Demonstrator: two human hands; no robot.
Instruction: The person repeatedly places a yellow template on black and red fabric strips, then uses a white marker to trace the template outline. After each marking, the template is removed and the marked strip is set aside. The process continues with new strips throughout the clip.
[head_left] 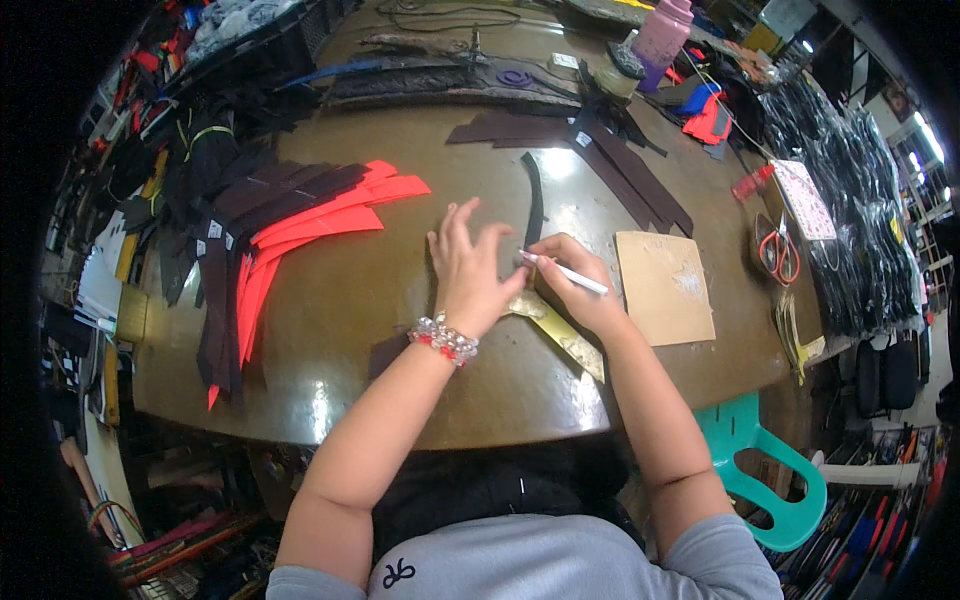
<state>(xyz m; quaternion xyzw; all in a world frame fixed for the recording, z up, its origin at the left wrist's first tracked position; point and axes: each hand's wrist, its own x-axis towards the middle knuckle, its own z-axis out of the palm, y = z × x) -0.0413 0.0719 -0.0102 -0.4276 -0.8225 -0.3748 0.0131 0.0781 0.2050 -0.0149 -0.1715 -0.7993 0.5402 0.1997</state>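
Observation:
My right hand [578,283] grips a slim white pen [583,280], its tip pointing left toward my left hand. My left hand [468,262] is spread low over the table, thumb and forefinger curved apart beside the pen tip; whether its fingertips press on something is hard to see. Between my hands and forearms lies a worn yellowish template strip [562,335], running toward the lower right, its upper end partly covered by my hands. A curved black strip [534,195] extends away from the fingertips. A dark fabric piece [388,354] shows beside my left forearm.
Black and bright red-orange cut pieces [320,215] fan out at left. Dark brown strips [615,170] lie at far right. A tan board [665,288] sits right of my right hand, with red-handled scissors [778,250] beyond it. A green plastic chair [770,470] stands by the near right edge.

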